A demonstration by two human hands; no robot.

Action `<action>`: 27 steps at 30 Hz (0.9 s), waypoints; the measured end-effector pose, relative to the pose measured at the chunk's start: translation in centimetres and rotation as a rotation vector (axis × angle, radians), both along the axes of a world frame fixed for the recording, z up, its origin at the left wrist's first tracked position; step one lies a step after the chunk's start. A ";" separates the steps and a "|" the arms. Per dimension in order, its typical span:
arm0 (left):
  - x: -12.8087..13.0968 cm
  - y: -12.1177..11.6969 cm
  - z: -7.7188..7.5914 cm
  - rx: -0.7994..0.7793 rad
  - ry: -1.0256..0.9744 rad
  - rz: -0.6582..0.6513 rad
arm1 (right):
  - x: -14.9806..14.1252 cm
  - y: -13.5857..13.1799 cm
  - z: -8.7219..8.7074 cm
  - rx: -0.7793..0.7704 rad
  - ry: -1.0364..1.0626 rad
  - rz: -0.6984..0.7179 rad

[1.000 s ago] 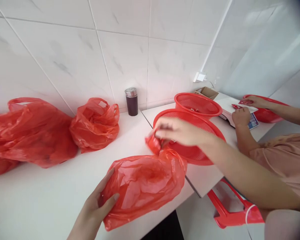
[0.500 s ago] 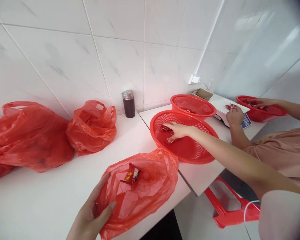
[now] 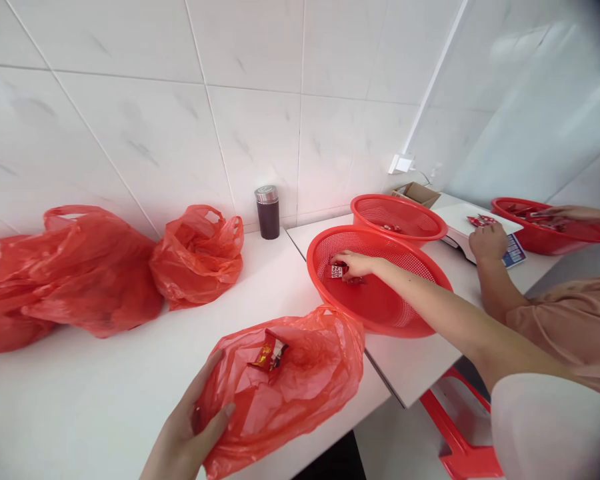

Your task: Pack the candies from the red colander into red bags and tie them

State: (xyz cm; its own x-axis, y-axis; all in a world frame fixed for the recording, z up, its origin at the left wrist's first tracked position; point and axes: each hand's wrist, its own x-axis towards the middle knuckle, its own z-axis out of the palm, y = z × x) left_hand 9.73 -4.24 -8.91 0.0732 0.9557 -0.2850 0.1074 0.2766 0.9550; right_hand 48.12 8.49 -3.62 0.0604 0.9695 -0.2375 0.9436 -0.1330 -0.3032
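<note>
At lower centre my left hand (image 3: 185,420), thumb and fingers spread, steadies the red bag (image 3: 300,413) containing a packet (image 3: 270,352); right of centre, my right hand (image 3: 357,264) touches basket (image 3: 380,305) packets (image 3: 336,271), pinching I can't tell.

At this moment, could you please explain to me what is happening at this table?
The person's left hand holds the edge of an opened red plastic bag, with one wrapped packet inside. The right hand is down in the nearer red basket, at some small packets. At the right, a co-worker has one hand by packets on a white scale and another over a red basin.
</note>
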 end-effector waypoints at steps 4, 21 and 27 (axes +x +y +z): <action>0.1 -0.4 0.7 0.008 0.020 -0.015 | -0.3 0.0 -0.2 0.032 0.075 -0.033; -0.2 -0.5 0.1 0.021 -0.001 -0.025 | -0.5 0.0 0.5 0.101 0.556 -0.207; 0.2 0.1 0.1 0.012 -0.026 -0.091 | -1.3 -1.9 3.3 0.098 0.772 -0.122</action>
